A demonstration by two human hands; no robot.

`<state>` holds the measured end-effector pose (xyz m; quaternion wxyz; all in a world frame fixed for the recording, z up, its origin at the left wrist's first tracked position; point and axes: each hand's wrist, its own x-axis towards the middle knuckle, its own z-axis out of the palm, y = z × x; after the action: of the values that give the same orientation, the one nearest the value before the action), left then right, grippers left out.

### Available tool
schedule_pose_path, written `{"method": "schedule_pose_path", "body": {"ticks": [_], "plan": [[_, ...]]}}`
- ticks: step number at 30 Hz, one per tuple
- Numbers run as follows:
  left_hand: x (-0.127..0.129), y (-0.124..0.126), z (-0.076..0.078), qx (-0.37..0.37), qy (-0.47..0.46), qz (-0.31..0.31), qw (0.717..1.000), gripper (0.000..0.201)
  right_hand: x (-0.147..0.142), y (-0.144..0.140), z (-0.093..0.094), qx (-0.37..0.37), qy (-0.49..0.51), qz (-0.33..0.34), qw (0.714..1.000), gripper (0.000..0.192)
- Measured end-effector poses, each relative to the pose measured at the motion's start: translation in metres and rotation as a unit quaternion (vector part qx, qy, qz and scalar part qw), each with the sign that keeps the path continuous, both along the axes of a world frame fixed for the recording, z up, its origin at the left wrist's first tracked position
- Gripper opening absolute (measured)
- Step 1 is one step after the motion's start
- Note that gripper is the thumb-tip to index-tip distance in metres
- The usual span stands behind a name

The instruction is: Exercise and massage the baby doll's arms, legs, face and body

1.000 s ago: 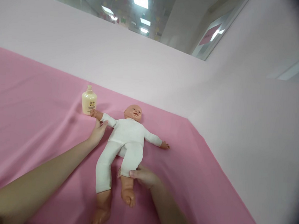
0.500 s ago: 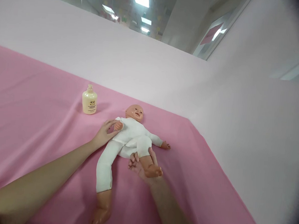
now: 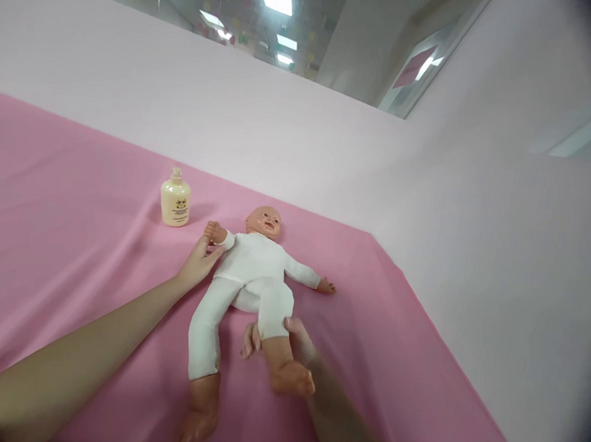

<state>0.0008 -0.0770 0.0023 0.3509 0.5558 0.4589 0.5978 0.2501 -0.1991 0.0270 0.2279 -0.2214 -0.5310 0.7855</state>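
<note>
A baby doll (image 3: 253, 258) with a white cloth body and tan plastic head, hands and feet lies on its back on a pink sheet (image 3: 75, 221). My left hand (image 3: 199, 262) is closed around the doll's arm (image 3: 216, 235) at the wrist, with the small fist showing above my fingers. From beneath, my right hand (image 3: 296, 338) wraps the doll's bent leg (image 3: 276, 313) above the ankle; the thumb is on one side and the fingertips are on the other. The doll's other leg (image 3: 205, 349) lies stretched toward me, and its other arm (image 3: 302, 275) rests out to the side.
A cream pump bottle (image 3: 175, 201) with dark print stands on the sheet, left of the doll's head. White walls (image 3: 474, 245) border the sheet at the back and right. A window or mirror (image 3: 298, 21) showing ceiling lights is set above the back wall.
The doll's arm has swung outward from its chest to the left with my left hand. Its leg, in my right hand, has come down toward me and is less bent.
</note>
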Motion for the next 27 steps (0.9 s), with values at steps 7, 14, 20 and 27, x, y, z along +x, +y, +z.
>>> {"method": "schedule_pose_path", "body": {"ticks": [7,14,20,27], "plan": [[-0.004,0.009,-0.008,-0.077,-0.118,0.02,0.99,0.053,0.006,-0.011,0.02,-0.07,-0.111,0.098,0.987,0.036],[-0.003,0.006,-0.006,-0.041,-0.069,0.018,0.997,0.051,0.004,-0.006,0.009,-0.074,-0.007,0.143,0.987,0.049],[-0.001,-0.006,0.002,0.084,0.132,-0.041,0.987,0.044,0.005,0.005,-0.003,-0.071,0.155,0.027,0.985,0.068],[-0.005,-0.012,0.004,0.125,0.21,-0.063,0.968,0.045,0.005,0.011,0.007,-0.181,0.077,-0.214,0.957,0.061]]}}
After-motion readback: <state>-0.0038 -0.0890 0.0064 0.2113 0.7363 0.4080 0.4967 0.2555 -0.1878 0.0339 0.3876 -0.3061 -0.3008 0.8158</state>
